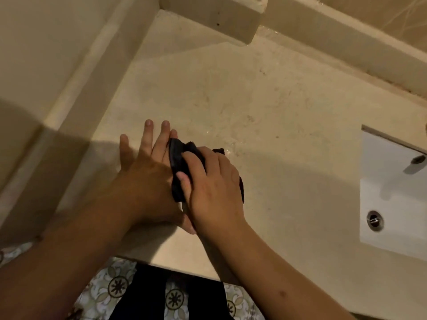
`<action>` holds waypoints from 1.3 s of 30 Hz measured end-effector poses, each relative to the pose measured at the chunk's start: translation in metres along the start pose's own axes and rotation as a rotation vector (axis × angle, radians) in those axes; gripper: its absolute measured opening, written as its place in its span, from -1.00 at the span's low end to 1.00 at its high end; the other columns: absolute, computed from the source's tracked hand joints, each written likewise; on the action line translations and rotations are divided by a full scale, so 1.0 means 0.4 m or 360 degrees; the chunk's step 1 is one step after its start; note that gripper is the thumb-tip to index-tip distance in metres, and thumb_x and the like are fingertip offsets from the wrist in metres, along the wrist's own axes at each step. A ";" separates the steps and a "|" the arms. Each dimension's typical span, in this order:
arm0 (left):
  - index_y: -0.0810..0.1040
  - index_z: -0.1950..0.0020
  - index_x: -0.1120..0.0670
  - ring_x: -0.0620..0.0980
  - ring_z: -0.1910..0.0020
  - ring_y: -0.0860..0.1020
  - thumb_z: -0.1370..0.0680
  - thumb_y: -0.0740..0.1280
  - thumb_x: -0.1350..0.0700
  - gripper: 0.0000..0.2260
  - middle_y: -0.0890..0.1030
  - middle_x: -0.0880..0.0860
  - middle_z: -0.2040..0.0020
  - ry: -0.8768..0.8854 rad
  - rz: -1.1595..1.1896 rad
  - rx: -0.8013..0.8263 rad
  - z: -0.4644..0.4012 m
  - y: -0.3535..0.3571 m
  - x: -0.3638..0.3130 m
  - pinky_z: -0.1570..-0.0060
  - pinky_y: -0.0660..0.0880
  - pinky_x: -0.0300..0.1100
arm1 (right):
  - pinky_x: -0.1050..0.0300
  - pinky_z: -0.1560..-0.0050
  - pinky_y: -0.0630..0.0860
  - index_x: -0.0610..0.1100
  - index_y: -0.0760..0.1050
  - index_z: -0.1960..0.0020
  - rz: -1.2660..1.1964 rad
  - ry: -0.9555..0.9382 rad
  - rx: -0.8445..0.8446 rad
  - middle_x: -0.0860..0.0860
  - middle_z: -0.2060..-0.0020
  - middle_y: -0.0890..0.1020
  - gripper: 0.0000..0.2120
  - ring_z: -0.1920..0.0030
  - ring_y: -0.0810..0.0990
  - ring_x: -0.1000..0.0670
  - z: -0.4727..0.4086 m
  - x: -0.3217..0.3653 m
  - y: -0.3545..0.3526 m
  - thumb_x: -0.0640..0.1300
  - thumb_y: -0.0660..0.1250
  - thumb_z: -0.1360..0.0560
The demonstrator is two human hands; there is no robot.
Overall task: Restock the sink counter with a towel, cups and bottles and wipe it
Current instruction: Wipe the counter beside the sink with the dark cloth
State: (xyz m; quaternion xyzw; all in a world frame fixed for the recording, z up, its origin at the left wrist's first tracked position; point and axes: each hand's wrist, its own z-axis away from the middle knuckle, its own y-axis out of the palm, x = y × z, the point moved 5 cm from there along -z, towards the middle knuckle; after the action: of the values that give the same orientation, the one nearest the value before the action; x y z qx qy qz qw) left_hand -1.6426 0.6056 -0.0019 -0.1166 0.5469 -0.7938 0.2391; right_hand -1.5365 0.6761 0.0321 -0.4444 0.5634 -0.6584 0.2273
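Observation:
A small black cloth (pixel 176 158) lies bunched on the beige stone sink counter (pixel 265 107), near its front left. My right hand (pixel 215 185) grips the cloth, fingers curled over it and thumb tucked into its folds. My left hand (pixel 143 167) rests flat beside it with fingers spread, and its fingertips touch the cloth's left edge. Most of the cloth is hidden under my right hand. A few wet streaks glisten on the counter just right of the cloth. No towel, cups or bottles are in view.
A white sink basin (pixel 390 204) with a metal drain (pixel 374 221) and the tip of a tap (pixel 414 163) is set in the counter at the right. A raised ledge (pixel 208 17) runs along the back wall. Patterned floor tiles (pixel 111 287) show below the counter's front edge.

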 end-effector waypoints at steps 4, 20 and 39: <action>-0.54 -0.49 0.07 0.14 -0.45 -0.57 0.33 -0.03 -0.75 0.62 -0.51 0.03 -0.52 -0.0058 0.0084 0.0005 0.006 -0.011 -0.002 -0.39 -0.35 0.38 | 0.00 -0.29 0.32 -0.03 0.43 -0.39 0.0034 0.0013 -0.0050 -0.03 -0.36 0.47 -0.63 -0.30 0.40 -0.08 0.024 -0.086 -0.018 0.07 0.17 -0.64; -0.68 -0.37 -0.04 0.09 -0.44 -0.59 0.35 0.09 -0.73 0.59 -0.60 -0.04 -0.47 -0.0023 0.0219 0.0279 0.070 -0.036 -0.091 -0.32 -0.44 0.32 | 0.44 -0.16 0.27 -0.03 0.46 -0.31 -0.0383 0.0673 -0.0537 -0.08 -0.20 0.48 -0.74 -0.15 0.35 0.18 0.152 -0.429 -0.282 -0.02 0.19 -0.65; -0.49 -0.51 -0.04 0.08 -0.49 -0.52 0.32 0.11 -0.74 0.61 -0.50 0.00 -0.54 0.0001 0.0099 0.0117 0.094 0.005 -0.079 -0.39 -0.35 0.38 | 0.08 0.25 0.38 -0.02 0.47 -0.19 -0.0163 0.0189 -0.0141 -0.07 0.11 0.40 -0.78 0.11 0.35 -0.06 0.283 -0.234 -0.075 0.02 0.27 -0.58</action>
State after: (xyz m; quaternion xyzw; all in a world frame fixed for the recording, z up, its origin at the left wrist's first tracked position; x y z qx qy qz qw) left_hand -1.5983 0.5906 0.0125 -0.0904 0.5207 -0.8057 0.2676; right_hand -1.3881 0.6977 0.0263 -0.4424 0.5809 -0.6688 0.1397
